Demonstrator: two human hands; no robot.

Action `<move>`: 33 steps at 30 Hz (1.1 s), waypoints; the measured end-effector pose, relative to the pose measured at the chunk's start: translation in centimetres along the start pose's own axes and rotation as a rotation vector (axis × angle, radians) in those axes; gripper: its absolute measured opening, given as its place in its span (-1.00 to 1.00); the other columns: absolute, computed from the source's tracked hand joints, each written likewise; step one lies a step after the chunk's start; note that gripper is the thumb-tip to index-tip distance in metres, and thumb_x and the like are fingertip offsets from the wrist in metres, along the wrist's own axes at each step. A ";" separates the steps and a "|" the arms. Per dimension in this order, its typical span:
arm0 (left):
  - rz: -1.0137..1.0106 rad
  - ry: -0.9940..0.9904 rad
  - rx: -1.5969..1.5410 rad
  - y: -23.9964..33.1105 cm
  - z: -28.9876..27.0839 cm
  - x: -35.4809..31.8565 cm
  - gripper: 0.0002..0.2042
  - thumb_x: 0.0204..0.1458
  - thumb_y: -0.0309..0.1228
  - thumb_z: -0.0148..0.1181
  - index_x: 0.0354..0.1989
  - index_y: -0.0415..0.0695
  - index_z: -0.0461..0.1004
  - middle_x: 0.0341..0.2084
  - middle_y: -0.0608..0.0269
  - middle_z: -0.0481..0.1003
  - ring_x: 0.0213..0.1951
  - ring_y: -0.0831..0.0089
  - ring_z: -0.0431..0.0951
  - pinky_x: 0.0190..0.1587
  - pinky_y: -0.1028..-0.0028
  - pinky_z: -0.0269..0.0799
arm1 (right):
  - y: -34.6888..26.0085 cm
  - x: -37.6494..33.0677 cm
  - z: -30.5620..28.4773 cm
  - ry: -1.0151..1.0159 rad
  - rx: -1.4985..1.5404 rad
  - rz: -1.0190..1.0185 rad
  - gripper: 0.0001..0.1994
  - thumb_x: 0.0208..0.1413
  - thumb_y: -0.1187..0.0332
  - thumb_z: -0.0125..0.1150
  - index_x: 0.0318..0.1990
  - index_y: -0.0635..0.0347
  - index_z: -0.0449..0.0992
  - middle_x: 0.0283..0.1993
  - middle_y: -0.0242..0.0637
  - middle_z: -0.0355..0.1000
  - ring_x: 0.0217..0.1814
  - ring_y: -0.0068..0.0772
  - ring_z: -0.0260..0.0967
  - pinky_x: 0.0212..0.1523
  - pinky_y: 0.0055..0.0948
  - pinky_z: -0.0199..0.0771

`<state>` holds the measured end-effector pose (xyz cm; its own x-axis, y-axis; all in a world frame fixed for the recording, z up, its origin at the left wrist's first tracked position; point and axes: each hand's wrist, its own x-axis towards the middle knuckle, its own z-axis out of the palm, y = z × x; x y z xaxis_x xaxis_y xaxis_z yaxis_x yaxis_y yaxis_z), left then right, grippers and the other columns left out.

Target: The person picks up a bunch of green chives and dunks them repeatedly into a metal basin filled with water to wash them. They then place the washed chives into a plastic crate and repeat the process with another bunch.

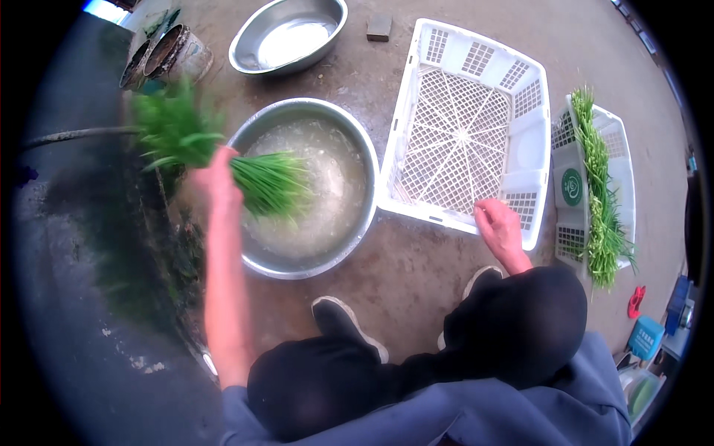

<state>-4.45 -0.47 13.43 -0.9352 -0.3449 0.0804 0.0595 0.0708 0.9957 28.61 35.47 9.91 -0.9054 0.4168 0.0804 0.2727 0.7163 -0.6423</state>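
Observation:
My left hand (217,182), smeared by motion, grips a bunch of green chives (271,182) around its middle. One end of the bunch hangs over the left part of a round metal basin (357,249) of cloudy water; the other end spreads out past the basin's left rim and is blurred. Over the near right corner of a white plastic crate (405,160) is my right hand (501,229), its fingers curled in. Whatever those fingers may hold is hidden. Nothing lies on the crate's latticed bottom.
A second metal basin (290,63) stands behind the first, beside a small block (379,27). At the right, long green stalks (597,178) lie across another white crate (619,141). Worn buckets (178,53) stand at far left. My shoes (346,323) are close to the near basin.

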 end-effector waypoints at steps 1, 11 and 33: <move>-0.017 0.027 -0.057 4.0 0.8 -0.2 -0.79 -0.33 -0.70 0.27 -0.46 -0.20 0.47 -0.47 0.29 0.48 -0.43 0.43 0.49 -0.34 0.44 0.43 | 0.3 -0.2 -0.2 0.004 -0.005 0.021 -0.92 0.06 0.44 0.18 -0.30 0.21 0.52 -0.39 -0.15 0.48 -0.38 -0.12 0.46 -0.34 -0.31 0.44; 0.186 0.015 -0.008 11.1 -0.7 -3.7 -0.80 -0.19 -0.61 0.23 -0.32 -0.26 0.48 -0.44 0.21 0.51 -0.40 0.39 0.49 -0.28 0.36 0.45 | -0.3 -0.1 -0.5 -0.020 0.006 0.064 -0.91 0.06 0.43 0.17 -0.29 0.21 0.53 -0.38 -0.14 0.48 -0.38 -0.11 0.46 -0.32 -0.29 0.45; -0.106 -0.258 -0.413 10.8 -5.5 12.2 -0.77 -0.29 -0.71 0.22 -0.36 -0.37 0.45 -0.41 0.10 0.50 -0.37 0.29 0.51 -0.25 0.38 0.49 | -0.5 0.1 -0.7 -0.094 0.033 0.146 -0.87 0.07 0.38 0.14 -0.29 0.23 0.53 -0.35 -0.08 0.48 -0.31 -0.03 0.47 -0.25 -0.23 0.44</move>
<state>-13.26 -9.10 25.43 -0.9964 -0.0838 0.0156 0.0439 -0.3471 0.9368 28.65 35.53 10.75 -0.8838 0.4598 -0.0861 0.3941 0.6325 -0.6668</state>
